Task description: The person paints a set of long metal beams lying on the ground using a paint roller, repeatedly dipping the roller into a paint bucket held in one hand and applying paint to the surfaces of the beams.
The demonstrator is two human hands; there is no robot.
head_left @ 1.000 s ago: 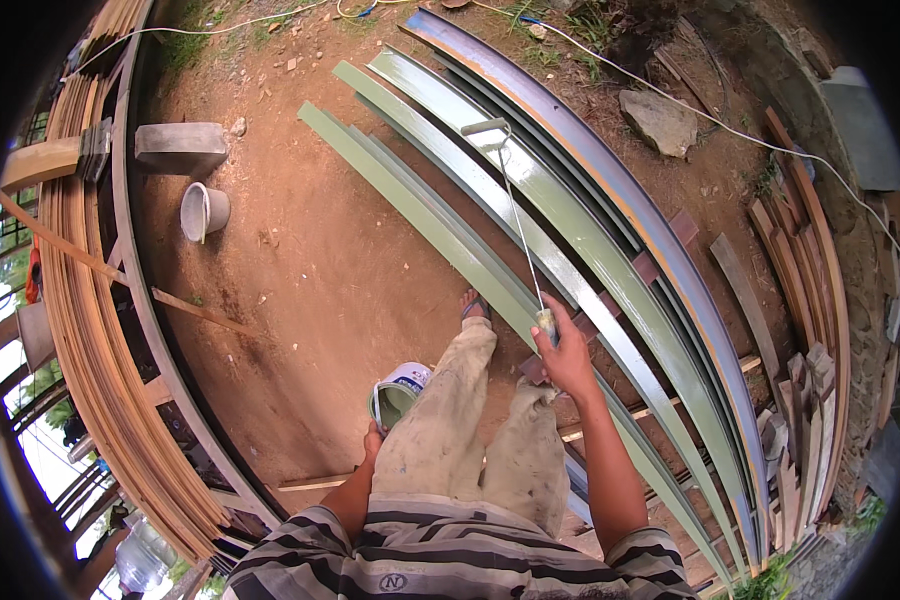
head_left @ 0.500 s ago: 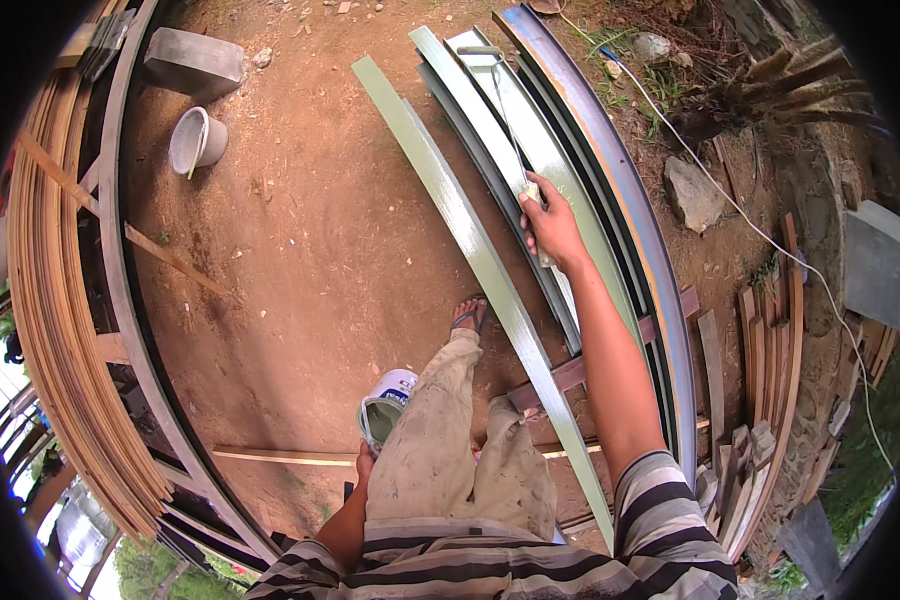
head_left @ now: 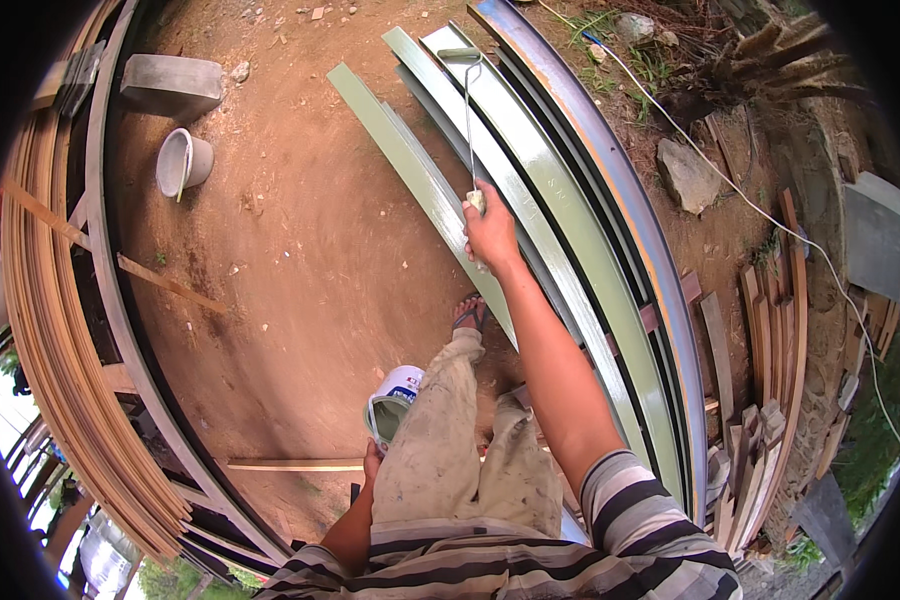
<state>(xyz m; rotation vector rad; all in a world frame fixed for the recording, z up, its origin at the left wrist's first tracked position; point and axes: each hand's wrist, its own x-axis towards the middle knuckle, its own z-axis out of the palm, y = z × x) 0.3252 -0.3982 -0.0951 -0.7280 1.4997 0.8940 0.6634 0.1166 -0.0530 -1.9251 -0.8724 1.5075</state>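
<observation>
My right hand (head_left: pixel 492 238) is closed round the handle of a paint roller (head_left: pixel 469 120), over the gap beside the leftmost green beam. The roller's wire frame reaches forward, and its greenish sleeve lies across the far end of a wet, shiny pale green metal beam (head_left: pixel 560 185). To its left lie two more long green beams, the middle one (head_left: pixel 425 75) and the leftmost one (head_left: pixel 370 115). Down by my leg, my left hand (head_left: pixel 373 462) grips a white paint bucket (head_left: pixel 402 382), tilted, with green paint inside; my leg and the bucket partly hide those fingers.
A bluish bare steel beam (head_left: pixel 610 150) lies right of the green ones. Stacked timber (head_left: pixel 45 330) runs along the left behind a metal rail (head_left: pixel 100 200). A white pail (head_left: pixel 184 163), a concrete block (head_left: pixel 173 84), a rock (head_left: pixel 687 177) and a white cable (head_left: pixel 735 185) lie around.
My right hand and the roller handle have swung left, away from over the beams. The sleeve stays near the same beam's far end. My left hand still holds the bucket; the whole view has shifted slightly.
</observation>
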